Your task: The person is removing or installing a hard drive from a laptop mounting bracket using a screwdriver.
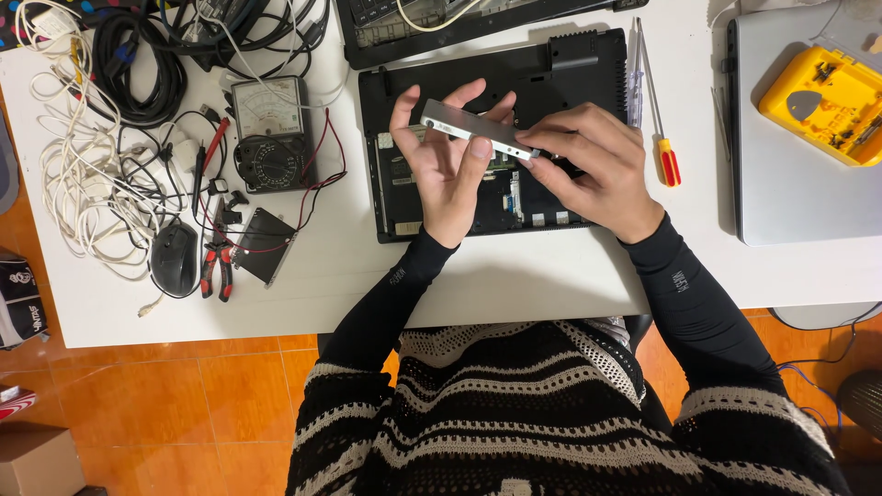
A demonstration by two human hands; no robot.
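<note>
A flat silver metal drive (473, 126) is held edge-on between both hands, above an upturned black laptop base (570, 69) lying on the white table (514, 276). My left hand (446, 161) wraps its left end with the thumb on its lower edge. My right hand (595, 170) pinches its right end with fingertips. Both arms wear black sleeves.
Left of the laptop lie an analog multimeter (269, 133), a black drive (265, 243), red-handled pliers (217, 269), a black mouse (175, 259) and tangled white and black cables (83, 156). A red-yellow screwdriver (663, 138), a closed grey laptop (790, 202) and a yellow bit case (827, 101) are right.
</note>
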